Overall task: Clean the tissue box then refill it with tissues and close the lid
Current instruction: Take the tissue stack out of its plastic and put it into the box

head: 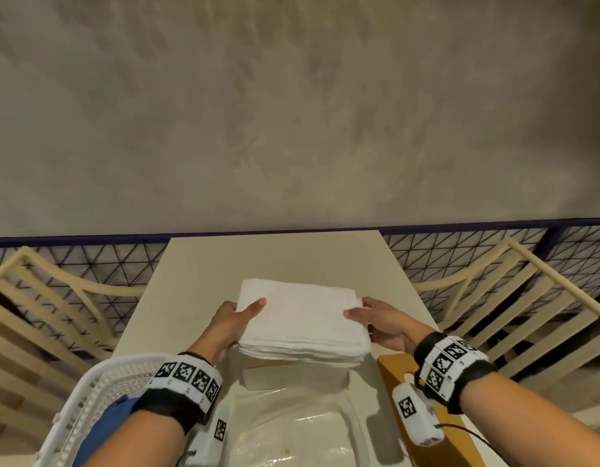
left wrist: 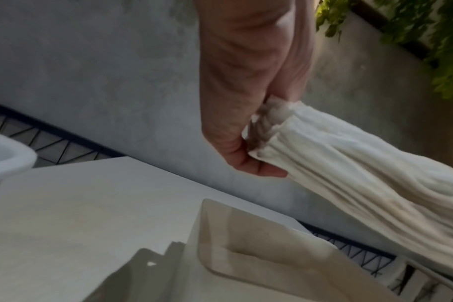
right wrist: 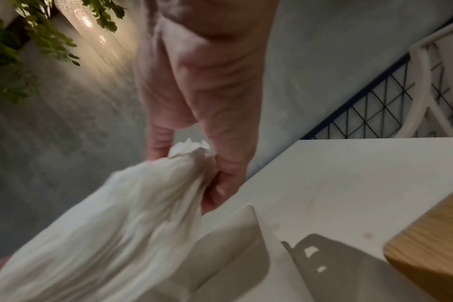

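Note:
A thick stack of white tissues (head: 300, 318) hangs in the air over the open white tissue box (head: 295, 377) on the table. My left hand (head: 236, 318) pinches the stack's left end, thumb on top, fingers under. My right hand (head: 376, 320) pinches its right end the same way. In the left wrist view the tissues (left wrist: 349, 163) sag away from my left hand (left wrist: 246, 143) above the open tissue box (left wrist: 259, 251). In the right wrist view my right hand (right wrist: 210, 163) squeezes the tissues (right wrist: 117, 224) over the box (right wrist: 236, 241). A wooden lid (head: 403, 389) lies right of the box.
A white plastic basket (head: 89, 399) with a blue cloth (head: 113, 423) stands at the near left. Clear plastic wrapping (head: 292, 433) lies in front of the box. Slatted chairs (head: 527, 315) flank the cream table (head: 275, 257). A grey wall rises behind.

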Motion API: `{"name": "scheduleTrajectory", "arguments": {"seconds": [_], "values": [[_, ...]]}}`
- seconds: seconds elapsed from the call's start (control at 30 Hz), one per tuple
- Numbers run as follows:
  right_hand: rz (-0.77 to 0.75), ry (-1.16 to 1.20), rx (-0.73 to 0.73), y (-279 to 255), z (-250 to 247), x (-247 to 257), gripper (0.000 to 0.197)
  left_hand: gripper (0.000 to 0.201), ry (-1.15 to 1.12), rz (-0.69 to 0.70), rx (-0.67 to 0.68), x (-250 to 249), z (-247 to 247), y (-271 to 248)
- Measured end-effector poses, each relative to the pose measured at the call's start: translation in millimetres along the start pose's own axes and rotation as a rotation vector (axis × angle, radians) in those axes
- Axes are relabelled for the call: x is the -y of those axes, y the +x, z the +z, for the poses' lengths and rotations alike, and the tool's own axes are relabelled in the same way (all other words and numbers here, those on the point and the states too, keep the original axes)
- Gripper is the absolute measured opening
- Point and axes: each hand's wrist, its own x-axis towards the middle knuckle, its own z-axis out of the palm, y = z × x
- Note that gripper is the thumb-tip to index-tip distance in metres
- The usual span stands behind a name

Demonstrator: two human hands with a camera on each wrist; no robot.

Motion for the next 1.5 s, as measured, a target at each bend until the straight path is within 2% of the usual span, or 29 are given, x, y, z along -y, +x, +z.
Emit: {"name": "scheduleTrajectory", "arguments": {"seconds": [0.03,0.07,0.17,0.23,0.27,0.33,0.43,0.57,0.7,0.87,0.9,0.97,1.0,1.07,1.1,1.2,1.3,1.37,1.5], "values": [[-0.015,-0.007,-0.065,5.8,2.6,3.8,0.015,0.072,0.007,0.007,-0.013,1.3,1.0,9.6],[-0.029,-0.021,-0.134,13.3,4.3,5.3,0.012,0.066,0.015,0.005,-0.023,0.0,3.1,14.8],[-0.055,-0.093,-0.294,34.3,9.5,2.0,0.019,0.051,0.038,-0.035,-0.048,1.7,8.9,26.5],[-0.033,-0.191,-0.337,47.0,11.9,-6.7,0.022,0.045,0.063,-0.054,-0.068,5.9,11.6,30.7],[-0.021,-0.248,-0.335,52.3,12.4,-11.2,0.025,0.043,0.098,-0.059,-0.081,8.4,12.3,32.3],[-0.005,-0.364,-0.33,58.4,13.1,-18.8,0.017,0.042,0.189,-0.067,-0.085,14.7,14.2,33.6],[0.029,-0.499,-0.31,64.5,12.1,-23.0,0.031,0.044,0.391,-0.051,-0.064,23.9,17.4,34.2],[0.008,-0.669,-0.305,63.4,16.5,-17.2,0.025,0.048,0.581,-0.043,-0.003,28.6,24.7,32.7],[0.021,-0.846,-0.281,60.2,25.2,-16.8,0.036,0.057,0.666,-0.027,-0.004,27.9,32.9,31.0],[0.025,-0.864,-0.284,63.8,25.5,-16.5,0.037,0.063,0.713,-0.008,0.009,29.3,33.2,31.6],[0.016,-0.86,-0.293,63.1,24.5,-16.7,0.034,0.061,0.728,0.001,0.013,29.2,32.2,31.0],[-0.039,-0.872,-0.309,60.1,22.0,-15.0,0.013,0.055,0.767,0.024,0.002,28.6,29.6,31.3],[-0.074,-0.873,-0.314,58.1,20.0,-14.1,0.014,0.05,0.784,0.041,-0.005,28.2,27.4,31.9],[-0.11,-0.918,-0.316,53.3,18.5,-8.7,0.047,0.04,0.793,0.094,-0.05,26.0,20.9,33.1],[-0.138,-0.965,-0.311,52.1,17.8,-6.0,0.053,0.036,0.785,0.129,-0.085,24.2,17.3,34.2],[-0.257,-1.098,-0.253,52.3,21.7,-1.7,0.045,0.032,0.7,0.299,-0.122,23.7,13.6,42.2],[-0.329,-1.236,-0.127,56.8,34.4,-6.0,0.04,0.036,0.841,0.451,-0.007,23.3,22.9,44.5],[-0.336,-1.37,-0.034,59.4,42.3,-14.1,0.042,0.04,0.995,0.453,0.074,27.9,29.3,45.6],[-0.264,-1.642,0.048,63.1,36.1,-29.8,0.063,0.058,1.119,0.402,0.214,41.9,31.4,49.8]]}}
